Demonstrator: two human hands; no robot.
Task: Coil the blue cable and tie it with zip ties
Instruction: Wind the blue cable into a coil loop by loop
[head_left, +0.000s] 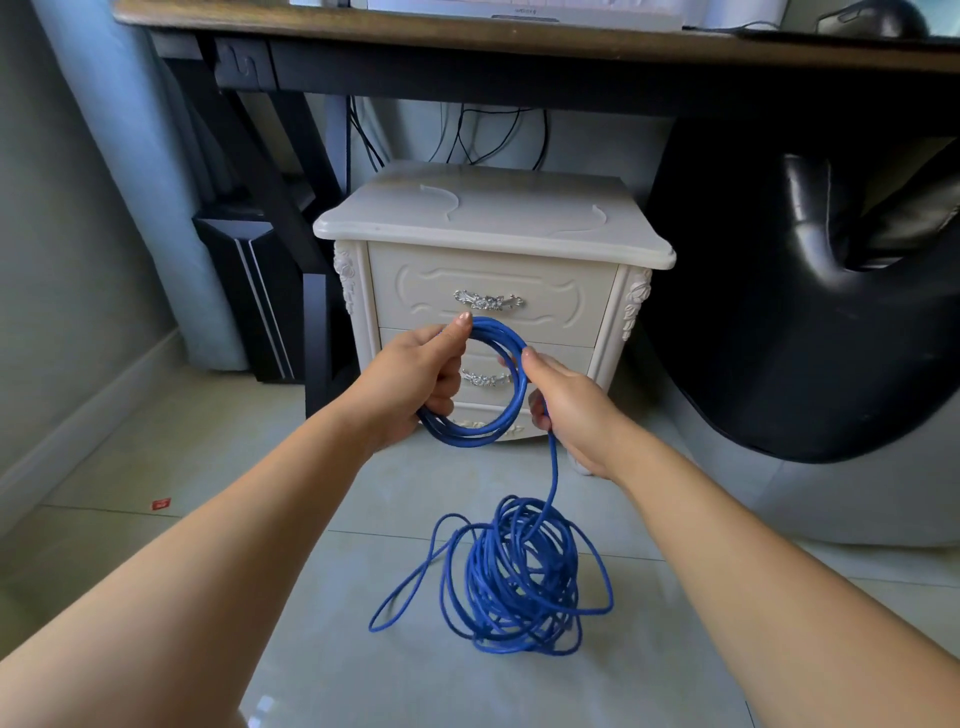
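The left hand (415, 379) is clenched around the left side of a small coil of the blue cable (467, 439), its thumb lying along the top of the loops. The right hand (566, 405) grasps the coil's right side with its fingers curled around the strands. The coil hangs upright between the two hands, in front of the drawers of a cream nightstand (493, 291).

From the right hand a single strand drops to the tiled floor (208, 467), where the rest of the cable lies in a loose, tangled heap (519, 577) nearer than the nightstand, with one long loop straying out to the left.

Two pale, curved zip ties (454, 199) lie apart on the nightstand's top. A wooden surface (363, 31) spans the far side above it, a black chair (805, 312) stands on the right, and a small red scrap (161, 503) lies on the floor at left.
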